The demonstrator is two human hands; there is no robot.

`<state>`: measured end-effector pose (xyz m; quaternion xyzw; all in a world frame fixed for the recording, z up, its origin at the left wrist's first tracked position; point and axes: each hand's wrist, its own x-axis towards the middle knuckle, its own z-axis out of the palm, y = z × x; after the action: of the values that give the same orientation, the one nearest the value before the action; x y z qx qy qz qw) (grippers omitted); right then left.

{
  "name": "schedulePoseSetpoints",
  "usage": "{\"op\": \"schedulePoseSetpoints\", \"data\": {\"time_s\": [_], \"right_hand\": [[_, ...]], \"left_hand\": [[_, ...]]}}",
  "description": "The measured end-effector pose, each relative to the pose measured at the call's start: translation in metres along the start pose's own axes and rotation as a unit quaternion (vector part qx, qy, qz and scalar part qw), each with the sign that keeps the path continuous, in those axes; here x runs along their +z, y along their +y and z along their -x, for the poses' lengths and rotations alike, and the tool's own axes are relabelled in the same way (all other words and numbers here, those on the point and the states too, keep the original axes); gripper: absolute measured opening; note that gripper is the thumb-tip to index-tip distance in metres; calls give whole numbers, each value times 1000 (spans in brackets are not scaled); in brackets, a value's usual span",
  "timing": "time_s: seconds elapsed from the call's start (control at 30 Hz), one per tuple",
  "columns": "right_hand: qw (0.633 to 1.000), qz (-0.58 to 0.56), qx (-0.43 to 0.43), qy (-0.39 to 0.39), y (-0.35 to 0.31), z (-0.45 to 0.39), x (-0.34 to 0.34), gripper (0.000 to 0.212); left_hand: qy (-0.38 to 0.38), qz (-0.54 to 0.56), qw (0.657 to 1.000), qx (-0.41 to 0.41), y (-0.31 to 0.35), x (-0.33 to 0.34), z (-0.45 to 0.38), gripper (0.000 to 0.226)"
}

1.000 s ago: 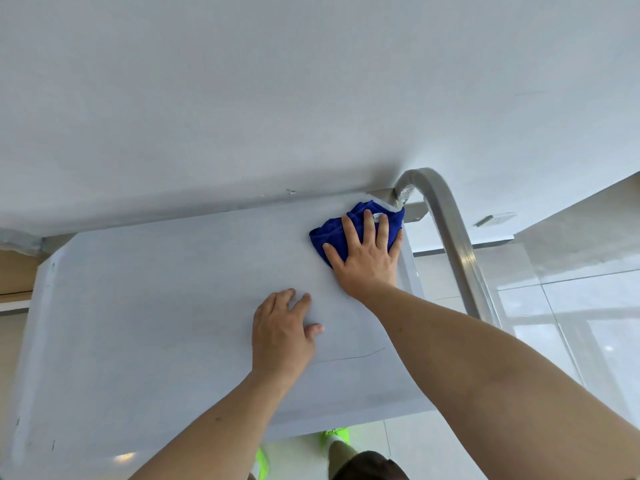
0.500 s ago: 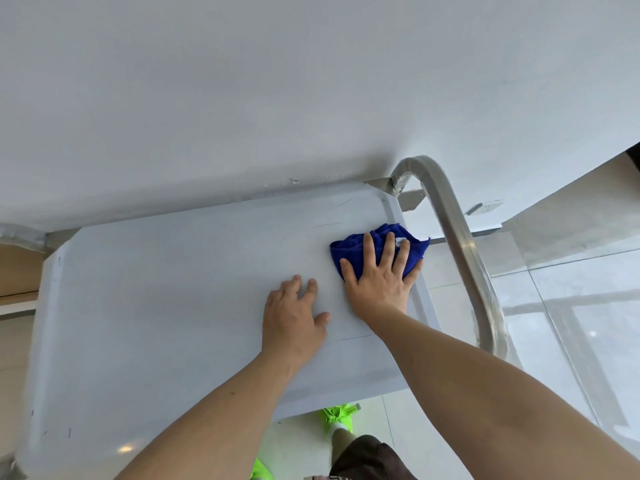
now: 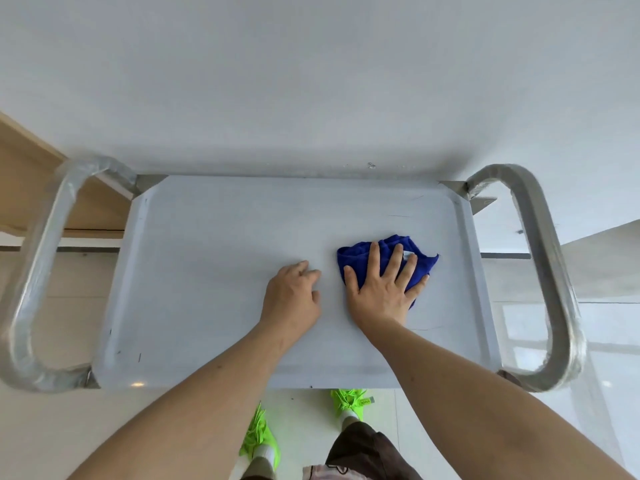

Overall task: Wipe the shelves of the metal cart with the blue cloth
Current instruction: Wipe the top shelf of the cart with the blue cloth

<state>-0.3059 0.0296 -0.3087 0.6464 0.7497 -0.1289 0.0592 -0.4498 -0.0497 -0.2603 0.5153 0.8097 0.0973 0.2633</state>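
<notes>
The metal cart's top shelf fills the middle of the view, a flat grey tray with a raised rim. A crumpled blue cloth lies on its right half. My right hand presses flat on the cloth with straight, spread fingers. My left hand rests on the bare shelf just left of the cloth, its fingers loosely bent and holding nothing. The lower shelves are hidden under the top one.
Curved metal handles stand at the cart's left end and right end. A white wall rises right behind the cart. A wooden panel sits at far left. My green shoes stand on the glossy tiled floor.
My right hand has slid the cloth from the far right corner toward me along the shelf. My view has shifted left, so both cart handles now show. My left hand stays resting on the shelf.
</notes>
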Motion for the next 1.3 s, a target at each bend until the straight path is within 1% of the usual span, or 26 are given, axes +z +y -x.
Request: {"op": "schedulePoseSetpoints", "data": {"time_s": [0.13,0.27,0.47,0.6,0.77,0.83,0.93,1.13,1.3], "right_hand": [[998,5,-56,-9,-49,18,10,79],[996,13,-84,-11,-95,29,21,79],[986,19,-163,-17,-188,54,38,77],[976,20,-216,-21,-250,80,51,75],[963,23,-268,-29,-305,109,63,75],[960,23,-277,-28,-316,121,66,75],[957,26,-287,-29,-322,137,70,75],[948,40,-313,-38,-312,175,76,75],[944,37,-326,-48,-290,205,82,75]], "left_hand": [[21,-29,999,-25,-41,-10,22,47],[39,-34,997,-57,-88,-22,51,47],[41,-42,996,-65,-164,-36,108,52],[43,-48,996,-55,-205,-43,138,53],[77,-35,996,-25,-241,-45,174,53],[80,-33,996,-15,-249,-40,187,54],[99,-40,994,-14,-257,-36,205,49],[148,29,988,-23,-264,-30,231,47],[141,50,988,-42,-263,-34,239,49]]}}
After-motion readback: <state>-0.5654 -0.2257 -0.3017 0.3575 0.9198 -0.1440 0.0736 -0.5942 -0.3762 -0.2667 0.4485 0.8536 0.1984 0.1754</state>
